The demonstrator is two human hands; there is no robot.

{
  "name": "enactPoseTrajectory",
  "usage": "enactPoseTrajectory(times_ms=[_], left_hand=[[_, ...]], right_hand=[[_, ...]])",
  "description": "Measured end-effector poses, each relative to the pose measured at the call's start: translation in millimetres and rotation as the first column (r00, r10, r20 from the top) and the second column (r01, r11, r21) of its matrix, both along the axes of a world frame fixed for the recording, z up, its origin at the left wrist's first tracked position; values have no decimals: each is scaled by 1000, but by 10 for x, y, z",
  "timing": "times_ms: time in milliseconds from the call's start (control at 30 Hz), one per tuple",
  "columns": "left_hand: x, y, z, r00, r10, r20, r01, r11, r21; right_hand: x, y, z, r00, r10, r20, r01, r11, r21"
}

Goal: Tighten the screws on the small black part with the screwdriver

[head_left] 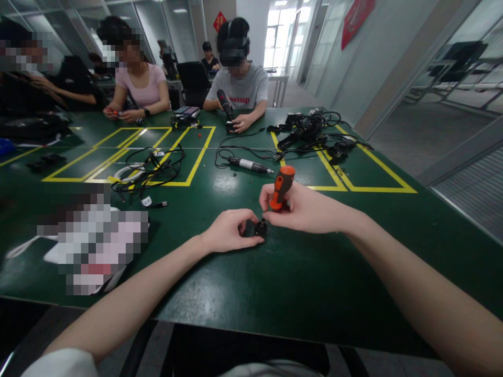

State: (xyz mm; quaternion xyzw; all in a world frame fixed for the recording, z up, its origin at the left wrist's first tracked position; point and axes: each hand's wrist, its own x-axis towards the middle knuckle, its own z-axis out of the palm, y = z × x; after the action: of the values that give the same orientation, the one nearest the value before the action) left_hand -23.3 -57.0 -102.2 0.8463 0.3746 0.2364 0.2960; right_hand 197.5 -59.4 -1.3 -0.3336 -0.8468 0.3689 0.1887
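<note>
Near edge: bare stretch of green table (204, 293), both forearms reaching in over it. Blurred-out item (110, 251) off to the left.

Left hand (228, 231): thumb and fingertips closed on a small black part (260, 228), pinched from its left side, at the table surface. Part sits between the two hands.

Right hand (304, 209): fingers wrapped round an orange-and-grey screwdriver (284, 183), handle up, slightly tilted. Shaft mostly hidden by the hand; cannot tell whether the tip meets the part.

Progress, as judged: part steadied, tool in hand beside it, so work on this piece looks under way. Not finished: part neither released nor set aside. Whether any screw is in or out is too small to read.

Beyond the hands: tiny loose bits (251, 180), then a power driver (248, 165) lying unheld. Looped cables (151, 167) left, a cable heap (308, 131) right, both over yellow tape.

Far side: co-worker in a grey shirt (255, 78) with a black driver (225, 104) on a small piece.
</note>
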Motion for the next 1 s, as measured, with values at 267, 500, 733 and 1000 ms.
enactPoseTrajectory(times_ms=[267,500,733,1000], left_hand=[[10,-30,-8,1000,12,24,-11,1000,-22],[30,-33,-24,999,17,51,-15,999,-43],[46,-48,-8,995,26,94,-14,993,-119],[53,-49,-24,983,-11,181,51,974,-219]], right_hand=[[11,-3,12,1000,-12,2,12,1000,-1],[7,1,-36,999,-32,-28,32,999,3],[37,9,-55,997,-59,-43,59,998,2],[64,26,-56,999,38,-25,-39,998,-54]])
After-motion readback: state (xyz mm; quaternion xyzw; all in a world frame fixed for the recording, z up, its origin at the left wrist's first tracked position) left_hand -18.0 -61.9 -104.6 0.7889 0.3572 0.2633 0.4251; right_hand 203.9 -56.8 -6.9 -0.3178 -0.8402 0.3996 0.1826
